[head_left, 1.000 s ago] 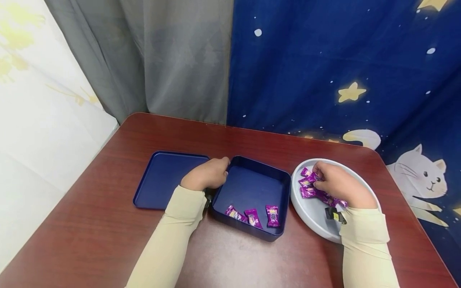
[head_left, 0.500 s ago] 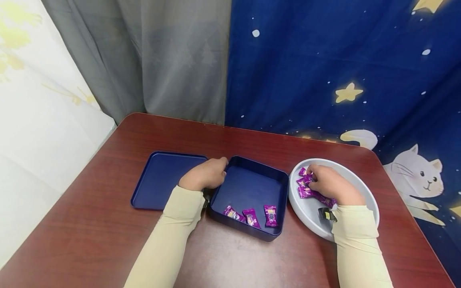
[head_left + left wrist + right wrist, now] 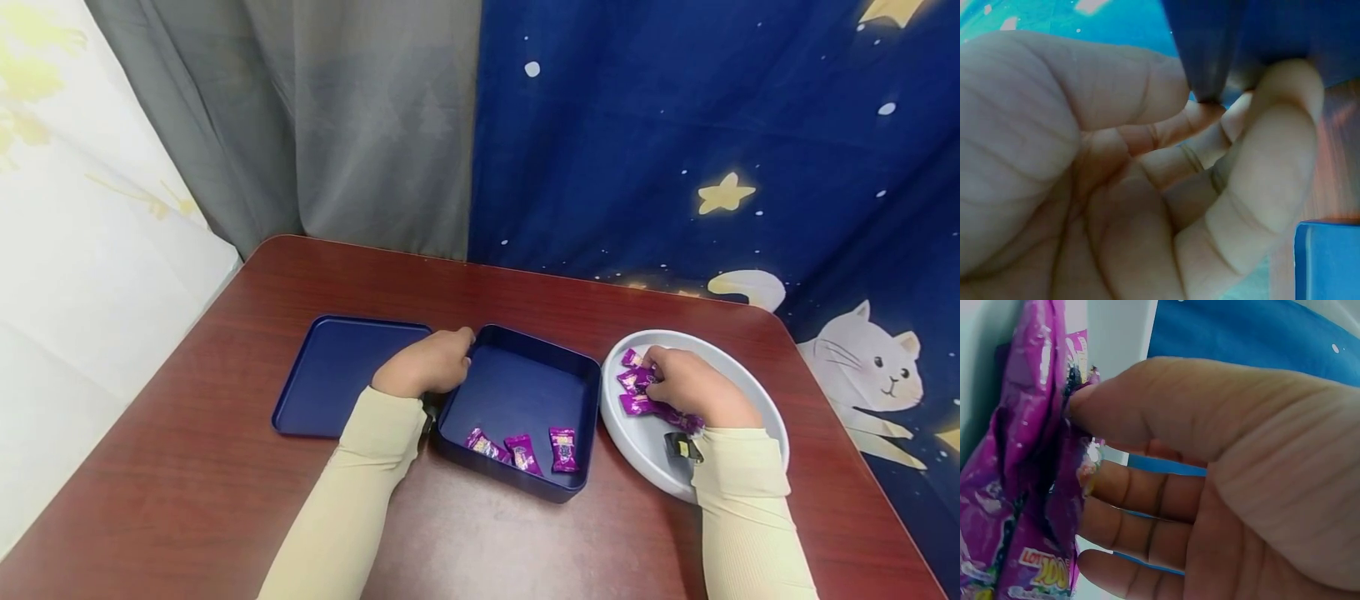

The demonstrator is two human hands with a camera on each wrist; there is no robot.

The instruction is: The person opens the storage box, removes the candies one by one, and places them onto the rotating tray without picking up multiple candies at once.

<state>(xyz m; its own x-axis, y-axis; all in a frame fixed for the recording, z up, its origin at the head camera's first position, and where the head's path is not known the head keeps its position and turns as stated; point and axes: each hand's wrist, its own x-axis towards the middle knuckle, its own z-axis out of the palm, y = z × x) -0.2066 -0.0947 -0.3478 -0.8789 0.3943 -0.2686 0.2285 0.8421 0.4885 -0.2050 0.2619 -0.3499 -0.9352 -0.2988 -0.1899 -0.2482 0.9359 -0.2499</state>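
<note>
A dark blue square box [image 3: 525,379] stands mid-table with three purple wrapped candies, among them one candy [image 3: 563,450], along its near side. My left hand [image 3: 429,362] grips the box's left wall, thumb and fingers on either side of it in the left wrist view. To the right, a round white tray [image 3: 738,371] holds several more purple candies [image 3: 636,403]. Over that pile, my right hand [image 3: 693,385] pinches a purple candy [image 3: 1075,469] between thumb and fingers. Part of the pile lies hidden beneath the right hand.
A flat dark blue lid [image 3: 348,367] lies left of the box, partly behind the left wrist. The white tray stands close against the box's right side. Curtains [image 3: 390,125] hang behind the table's [image 3: 420,283] far edge.
The right hand has shifted slightly left over the candies, and the whole head view has also shifted a little. The left hand keeps its hold on the box.
</note>
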